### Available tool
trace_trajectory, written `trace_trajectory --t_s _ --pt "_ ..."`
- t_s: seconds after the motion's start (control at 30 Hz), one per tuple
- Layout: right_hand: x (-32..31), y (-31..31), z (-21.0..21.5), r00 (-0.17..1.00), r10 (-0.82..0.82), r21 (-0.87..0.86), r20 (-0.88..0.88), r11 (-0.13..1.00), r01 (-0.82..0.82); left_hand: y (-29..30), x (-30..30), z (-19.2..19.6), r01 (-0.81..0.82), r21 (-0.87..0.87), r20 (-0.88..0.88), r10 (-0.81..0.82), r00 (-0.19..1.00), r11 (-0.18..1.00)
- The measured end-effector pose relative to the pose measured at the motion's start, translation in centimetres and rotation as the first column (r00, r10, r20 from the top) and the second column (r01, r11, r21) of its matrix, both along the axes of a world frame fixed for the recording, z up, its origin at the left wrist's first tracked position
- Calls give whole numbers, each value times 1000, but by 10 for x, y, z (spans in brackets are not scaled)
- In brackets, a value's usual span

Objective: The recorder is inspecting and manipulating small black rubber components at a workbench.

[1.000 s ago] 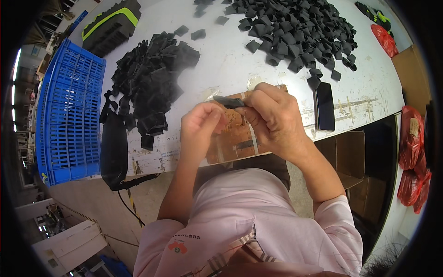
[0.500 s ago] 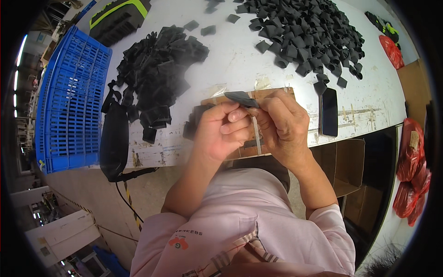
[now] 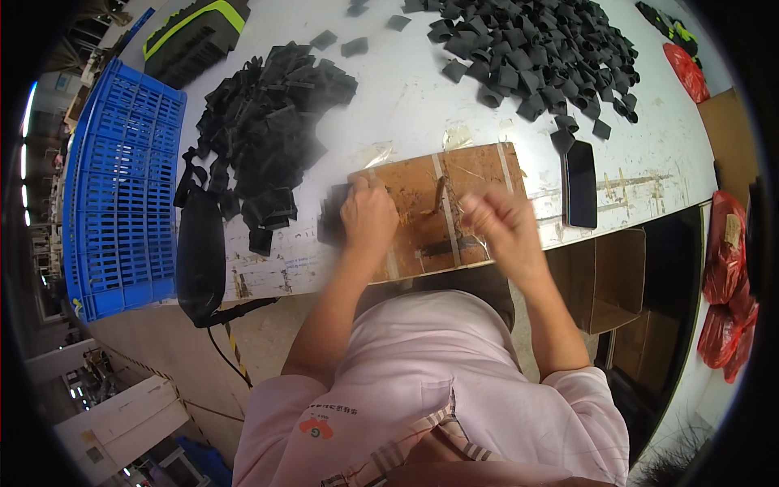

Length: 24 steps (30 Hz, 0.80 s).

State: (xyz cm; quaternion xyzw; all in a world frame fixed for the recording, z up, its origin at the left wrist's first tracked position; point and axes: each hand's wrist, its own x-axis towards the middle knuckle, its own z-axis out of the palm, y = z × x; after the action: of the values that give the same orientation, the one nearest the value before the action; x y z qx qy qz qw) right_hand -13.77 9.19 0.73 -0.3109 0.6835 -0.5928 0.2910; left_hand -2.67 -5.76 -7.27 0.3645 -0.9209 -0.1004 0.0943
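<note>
My left hand (image 3: 370,214) reaches over the left edge of a worn brown board (image 3: 418,191). Its fingers are curled down onto a small stack of flat black fabric pieces (image 3: 333,217), closed on the top piece's edge; the fingertips are partly hidden. Above the board's right side my right hand (image 3: 505,231) is bent at the fingers and smeared by motion, so what it may hold does not show. A thin brown peg (image 3: 439,195) stands up from the board between the hands, and a dark strip (image 3: 449,247) lies near the board's front edge.
A heap of flat black pieces (image 3: 272,122) lies left, a heap of rolled black loops (image 3: 544,61) far right. A phone (image 3: 580,185) rests right of the board. A blue crate (image 3: 122,191) and a black pouch (image 3: 200,256) stand left. Red bags (image 3: 726,260) hang right.
Both hands were together over the board with a dark fabric piece between them. They have parted: the left went left and down to the stack, the right slightly lower. That piece no longer shows.
</note>
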Motion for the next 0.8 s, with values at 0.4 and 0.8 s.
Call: trace_trajectory --t_s 0.4,0.8 --pt "42 -5 -59 965 105 60 238 991 -122 13 7 2 -3 10 -204 5 979 1000" --pt "44 -2 -52 973 165 128 158 974 -186 3 2 -7 57 -118 -58 -64 996 991"
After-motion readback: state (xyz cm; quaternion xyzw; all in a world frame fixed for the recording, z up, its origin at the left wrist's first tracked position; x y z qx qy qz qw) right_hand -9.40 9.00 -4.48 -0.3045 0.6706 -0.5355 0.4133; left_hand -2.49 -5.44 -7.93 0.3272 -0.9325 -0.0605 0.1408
